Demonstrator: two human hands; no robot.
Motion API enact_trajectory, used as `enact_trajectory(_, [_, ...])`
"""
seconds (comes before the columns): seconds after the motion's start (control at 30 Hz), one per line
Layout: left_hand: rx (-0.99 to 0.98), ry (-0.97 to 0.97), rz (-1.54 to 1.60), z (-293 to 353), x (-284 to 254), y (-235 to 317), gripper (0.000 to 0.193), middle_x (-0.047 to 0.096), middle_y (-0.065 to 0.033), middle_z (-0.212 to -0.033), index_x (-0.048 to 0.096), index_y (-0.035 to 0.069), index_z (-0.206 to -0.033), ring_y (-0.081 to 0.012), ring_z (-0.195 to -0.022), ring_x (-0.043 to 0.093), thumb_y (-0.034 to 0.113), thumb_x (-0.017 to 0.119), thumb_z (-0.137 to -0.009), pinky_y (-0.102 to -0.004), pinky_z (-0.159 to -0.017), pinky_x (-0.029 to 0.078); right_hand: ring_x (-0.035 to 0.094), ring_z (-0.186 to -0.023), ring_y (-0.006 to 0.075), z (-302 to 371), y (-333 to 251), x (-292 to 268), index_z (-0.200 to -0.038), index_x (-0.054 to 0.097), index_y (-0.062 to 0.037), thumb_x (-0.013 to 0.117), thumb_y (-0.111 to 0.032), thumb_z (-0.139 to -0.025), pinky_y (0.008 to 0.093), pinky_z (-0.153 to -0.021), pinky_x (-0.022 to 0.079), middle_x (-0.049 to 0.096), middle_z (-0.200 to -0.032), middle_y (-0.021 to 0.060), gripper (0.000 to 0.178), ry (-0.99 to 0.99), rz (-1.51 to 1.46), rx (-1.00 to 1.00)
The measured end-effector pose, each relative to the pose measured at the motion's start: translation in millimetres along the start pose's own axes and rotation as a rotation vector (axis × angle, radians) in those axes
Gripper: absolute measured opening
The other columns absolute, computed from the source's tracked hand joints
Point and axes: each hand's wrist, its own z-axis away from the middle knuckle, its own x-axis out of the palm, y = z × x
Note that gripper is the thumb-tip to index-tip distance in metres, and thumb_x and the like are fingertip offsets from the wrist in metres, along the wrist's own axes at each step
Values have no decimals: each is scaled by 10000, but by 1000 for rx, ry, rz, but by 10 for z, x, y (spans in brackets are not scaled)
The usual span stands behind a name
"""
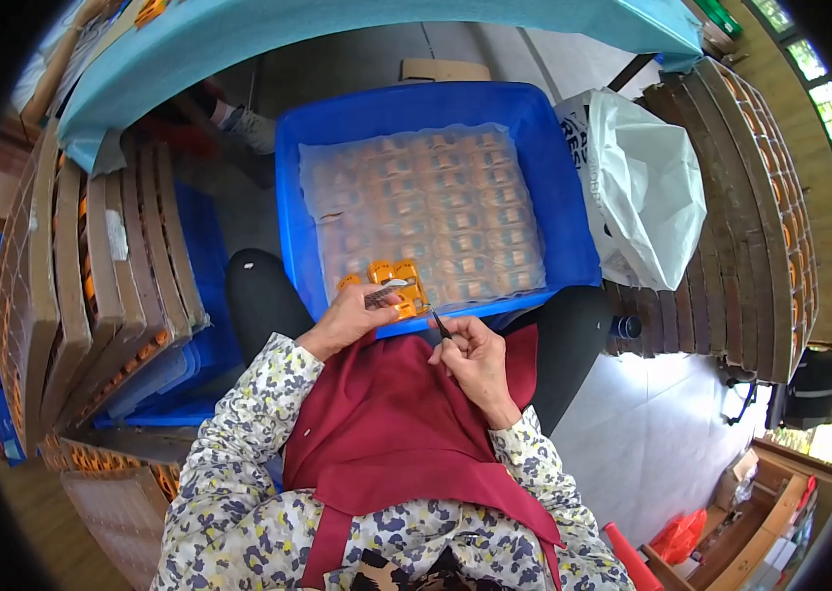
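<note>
My left hand (pixel 343 317) is closed at its fingertips on a small silver-grey piece (pixel 386 289), too small to name. Under and beside those fingertips lie several orange plastic parts (pixel 402 272), at the near edge of a blue bin (pixel 290 177). My right hand (pixel 475 362) grips a thin, dark, pointed tool (pixel 441 325) whose tip reaches up to the right side of the orange parts. Inside the bin, rows of similar pieces show hazily through a translucent sheet (pixel 332 177).
Cardboard trays (pixel 106 246) with orange parts stand on edge at the left. More stacked trays (pixel 731 217) rise at the right, beside a white plastic bag (pixel 647 177). A table with a light blue cover (pixel 377 25) spans the far side. Another person's shoe (pixel 251 128) shows beneath it.
</note>
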Motion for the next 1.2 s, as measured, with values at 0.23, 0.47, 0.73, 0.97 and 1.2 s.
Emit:
enact_trajectory(0.23, [-54, 3, 162, 215, 204, -46, 231, 620, -2, -915, 650, -14, -1042, -57, -820, 568, 104, 674, -846, -203, -733, 461, 658, -681, 102, 107, 196, 133, -960, 503, 59, 491, 156, -795, 188, -499, 492, 610, -1205, 167, 192, 33, 266, -237])
enact_trajectory(0.47, [-14, -14, 220, 222, 242, -94, 274, 616, -37, -985, 637, -35, -1078, -75, -904, 568, 60, 644, -821, -213, -825, 461, 663, -658, 110, 146, 283, 176, -908, 504, 57, 545, 126, -787, 217, -550, 494, 588, -1231, 221, 145, 55, 212, -221])
enact_trajectory(0.73, [-14, -23, 248, 233, 258, -78, 333, 614, -68, -1027, 611, -79, -1118, -99, -912, 582, 5, 594, -796, -203, -814, 474, 641, -686, 101, 142, 331, 147, -902, 508, 53, 547, 140, -766, 216, -561, 495, 539, -1298, 210, 166, 16, 358, -317])
enact_trajectory(0.97, [-7, -31, 246, 233, 270, -105, 333, 618, -67, -1025, 611, -84, -1110, -100, -898, 582, 5, 594, -790, -207, -817, 473, 661, -707, 102, 159, 300, 159, -875, 518, 51, 546, 146, -757, 215, -583, 499, 536, -1301, 206, 154, 12, 418, -340])
enact_trajectory(1.2, [1, -34, 252, 229, 275, -124, 335, 628, -65, -1006, 613, -81, -1111, -98, -901, 580, 6, 599, -788, -213, -817, 469, 634, -662, 83, 165, 282, 165, -850, 527, 46, 564, 136, -752, 220, -565, 482, 550, -1284, 204, 138, 19, 435, -339])
